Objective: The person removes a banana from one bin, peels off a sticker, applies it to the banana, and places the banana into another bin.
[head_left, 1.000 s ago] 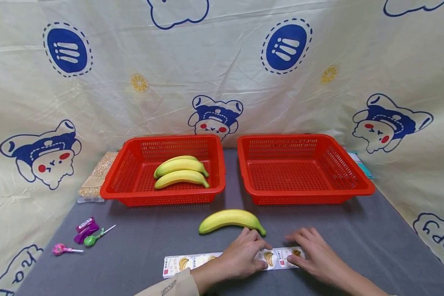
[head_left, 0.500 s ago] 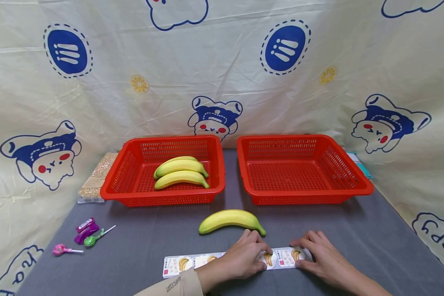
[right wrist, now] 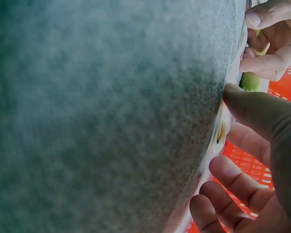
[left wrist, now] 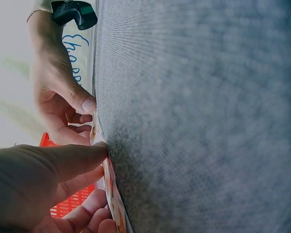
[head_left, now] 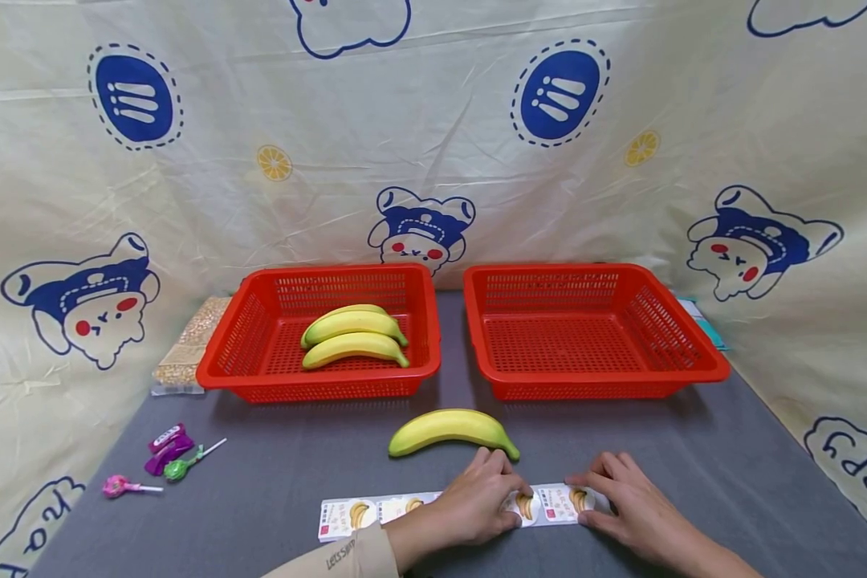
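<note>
A strip of white banana labels (head_left: 350,516) lies flat along the front of the grey table. My left hand (head_left: 477,499) grips it across its width near the middle, hiding part of it. At its right end, my right hand (head_left: 632,510) pinches the strip between thumb and fingers. In the left wrist view, the left thumb (left wrist: 94,154) presses the strip's near edge. The right wrist view has the right thumb (right wrist: 237,99) on that edge too, with the index finger opposite. A single banana (head_left: 449,427) rests just beyond the left hand's fingertips.
Behind stand two red baskets: the left basket (head_left: 318,387) holds several bananas (head_left: 354,347), the right basket (head_left: 600,385) none. Wrapped candies (head_left: 168,451) and lollipops (head_left: 177,470) lie at left. A bag of kernels (head_left: 188,353) leans beside the left basket.
The right hand has shifted slightly right, and its fingers have closed on the strip's right end. The left hand has stayed almost in place on the strip.
</note>
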{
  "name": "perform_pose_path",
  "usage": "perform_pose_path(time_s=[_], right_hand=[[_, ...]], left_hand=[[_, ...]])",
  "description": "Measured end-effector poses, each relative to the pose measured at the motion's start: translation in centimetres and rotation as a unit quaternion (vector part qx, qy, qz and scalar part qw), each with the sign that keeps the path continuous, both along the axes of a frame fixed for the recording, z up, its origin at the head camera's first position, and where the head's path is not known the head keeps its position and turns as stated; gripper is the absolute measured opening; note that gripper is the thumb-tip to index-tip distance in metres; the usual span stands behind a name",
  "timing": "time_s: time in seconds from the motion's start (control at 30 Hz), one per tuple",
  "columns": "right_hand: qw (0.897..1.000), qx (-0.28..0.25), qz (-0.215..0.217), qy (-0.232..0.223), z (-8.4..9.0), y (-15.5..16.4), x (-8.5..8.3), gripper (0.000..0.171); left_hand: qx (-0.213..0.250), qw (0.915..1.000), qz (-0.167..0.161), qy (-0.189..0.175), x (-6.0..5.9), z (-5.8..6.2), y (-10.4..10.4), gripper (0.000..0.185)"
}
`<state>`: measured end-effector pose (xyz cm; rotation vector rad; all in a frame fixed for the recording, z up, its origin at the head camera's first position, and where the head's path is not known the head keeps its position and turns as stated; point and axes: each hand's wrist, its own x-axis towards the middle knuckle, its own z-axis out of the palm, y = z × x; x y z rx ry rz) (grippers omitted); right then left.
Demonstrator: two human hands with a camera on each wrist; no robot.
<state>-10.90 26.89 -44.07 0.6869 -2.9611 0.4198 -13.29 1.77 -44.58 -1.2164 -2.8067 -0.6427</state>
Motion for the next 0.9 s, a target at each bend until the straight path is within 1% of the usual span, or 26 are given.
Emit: perform_pose_path(time_s=[0.13,0.23,0.3,0.43,0.53,0.63,0.73,0.8,0.9], right_hand=[[1.0,0.003,0.012,0.012,-0.2,0.1,0.0,0.033],[0.999,-0.009,0.019,0.031,-0.5,0.1,0.0,0.03],[0.999,-0.02,0.018,0.034,-0.6,0.0,0.0,0.03],[0.999,-0.049,0.014,0.02,-0.7,-0.2,0.0,0.029],[0.997,-0.066,0.022,0.031,-0.8,-0.2,0.0,0.031],[0.993,-0.089,0.038,0.06,-1.2,-0.4,0.0,0.035],[0.989,-0.127,0.045,0.056,-1.5,-0.4,0.1,0.035],[0.987,-0.151,0.04,0.048,-1.7,-0.5,0.0,0.034],[0.984,-0.168,0.04,0.053,-1.9,-0.4,0.0,0.031]], left_hand=[[0.0,1.0,-0.001,0.005,0.0,0.0,0.0,0.029],[-0.003,1.0,-0.001,0.003,0.0,0.0,0.0,0.028],[-0.003,1.0,-0.001,0.001,0.0,0.1,0.0,0.029],[-0.002,1.0,-0.003,0.0,-0.1,0.1,0.0,0.029],[-0.002,1.0,-0.003,-0.002,-0.1,0.1,0.0,0.03],[-0.005,1.0,-0.004,-0.005,-0.2,0.1,0.0,0.03],[-0.007,0.9999,-0.009,-0.012,-0.3,0.2,-0.1,0.03],[-0.008,0.9997,-0.013,-0.018,-0.4,0.2,-0.1,0.03],[-0.009,0.9995,-0.018,-0.024,-0.5,0.3,-0.2,0.03]])
